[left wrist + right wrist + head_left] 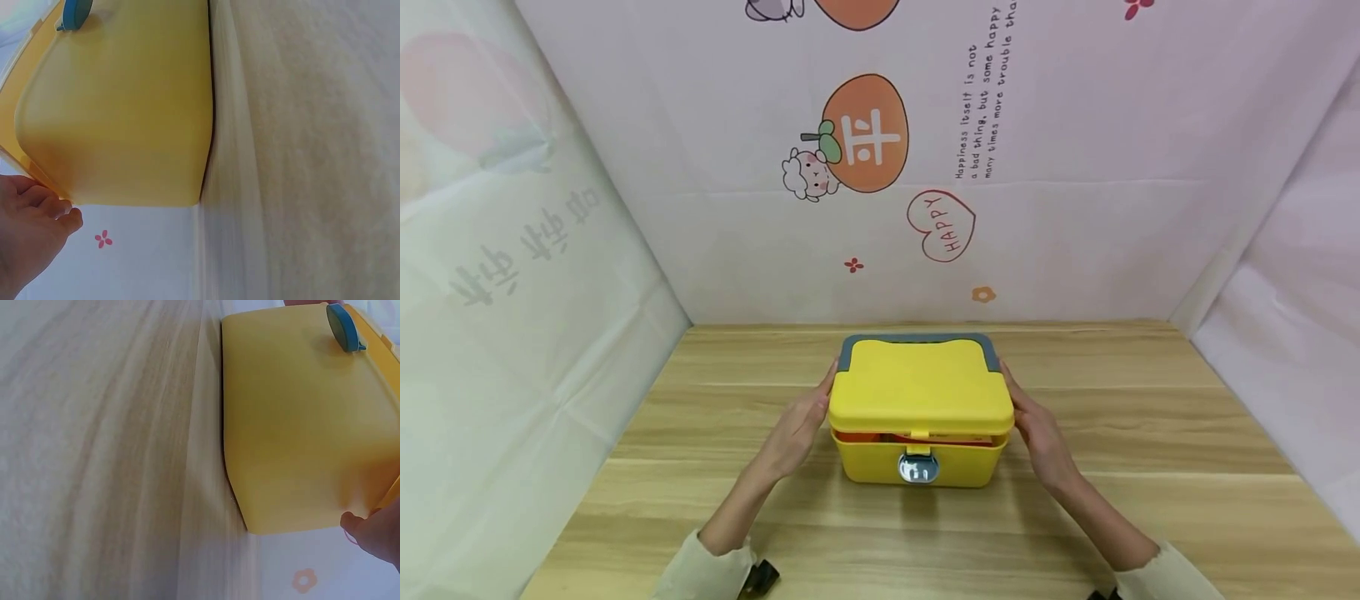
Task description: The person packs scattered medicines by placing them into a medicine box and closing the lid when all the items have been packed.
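A yellow storage box (880,462) with a yellow lid (921,387) stands on the wooden table. The lid is ajar at the front, and a strip of red and orange contents (958,438) shows in the gap. On the box's front hangs a shiny latch (918,468), which looks blue in both wrist views. My left hand (797,429) holds the lid's left side, with fingers bent at its edge in the left wrist view. Opposite it, my right hand (1041,433) holds the right side, its thumb (355,522) near the rim. The far fingers are partly hidden behind the lid.
A grey handle (917,337) lies folded around the lid's back edge. Behind the wooden table (1150,433) hangs a white printed cloth (1075,208), with more white cloth (512,333) along both sides. Dark straps or devices (760,577) show near the sleeves.
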Demonstrator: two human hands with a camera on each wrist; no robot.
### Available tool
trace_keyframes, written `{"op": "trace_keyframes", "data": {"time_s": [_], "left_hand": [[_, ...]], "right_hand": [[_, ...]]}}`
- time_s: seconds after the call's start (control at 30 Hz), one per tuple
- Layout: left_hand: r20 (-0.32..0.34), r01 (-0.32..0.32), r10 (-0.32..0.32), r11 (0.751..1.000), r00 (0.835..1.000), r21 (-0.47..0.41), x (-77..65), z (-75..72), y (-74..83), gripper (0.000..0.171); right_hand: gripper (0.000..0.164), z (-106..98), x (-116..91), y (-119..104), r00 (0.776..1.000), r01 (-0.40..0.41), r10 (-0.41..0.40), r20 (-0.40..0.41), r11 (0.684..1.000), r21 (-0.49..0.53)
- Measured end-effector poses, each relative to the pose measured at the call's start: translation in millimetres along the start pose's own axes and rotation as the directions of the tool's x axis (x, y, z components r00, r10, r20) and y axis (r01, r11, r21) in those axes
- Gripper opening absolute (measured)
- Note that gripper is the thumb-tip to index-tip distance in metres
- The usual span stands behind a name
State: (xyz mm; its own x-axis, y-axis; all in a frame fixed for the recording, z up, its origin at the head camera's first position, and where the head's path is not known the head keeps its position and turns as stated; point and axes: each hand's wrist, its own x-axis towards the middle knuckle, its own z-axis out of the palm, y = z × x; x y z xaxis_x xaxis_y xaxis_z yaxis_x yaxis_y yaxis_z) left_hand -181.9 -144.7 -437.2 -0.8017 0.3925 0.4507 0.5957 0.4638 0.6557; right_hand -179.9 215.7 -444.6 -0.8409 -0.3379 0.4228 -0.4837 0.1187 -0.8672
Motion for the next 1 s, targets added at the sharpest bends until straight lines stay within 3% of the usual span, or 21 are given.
{"op": "trace_keyframes", "data": {"time_s": [0.13,0.73,0.9,1.0], "left_hand": [[-0.001,-0.019,0.019,1.000,1.000,-0.001,-1.1,0.8,-1.5,0.051],[0.011,0.029,-0.028,0.999,1.000,-0.016,-4.8,2.5,-3.1,0.051],[0.014,0.069,-0.069,0.997,0.997,0.016,-3.8,1.6,-2.5,0.051],[0.021,0.121,-0.122,0.992,0.992,0.042,-2.5,0.0,-1.1,0.053]], "right_hand": [[0.052,0.8,-0.3,1.7,1.000,0.007,-0.007,0.009,1.000,0.021],[0.054,3.4,-1.8,4.6,1.000,0.004,-0.004,-0.002,1.000,-0.011],[0.050,1.7,-0.5,6.0,1.000,0.023,-0.023,-0.013,0.999,-0.033],[0.049,-0.7,0.6,5.5,0.999,0.002,-0.006,-0.034,0.995,-0.101]]}}
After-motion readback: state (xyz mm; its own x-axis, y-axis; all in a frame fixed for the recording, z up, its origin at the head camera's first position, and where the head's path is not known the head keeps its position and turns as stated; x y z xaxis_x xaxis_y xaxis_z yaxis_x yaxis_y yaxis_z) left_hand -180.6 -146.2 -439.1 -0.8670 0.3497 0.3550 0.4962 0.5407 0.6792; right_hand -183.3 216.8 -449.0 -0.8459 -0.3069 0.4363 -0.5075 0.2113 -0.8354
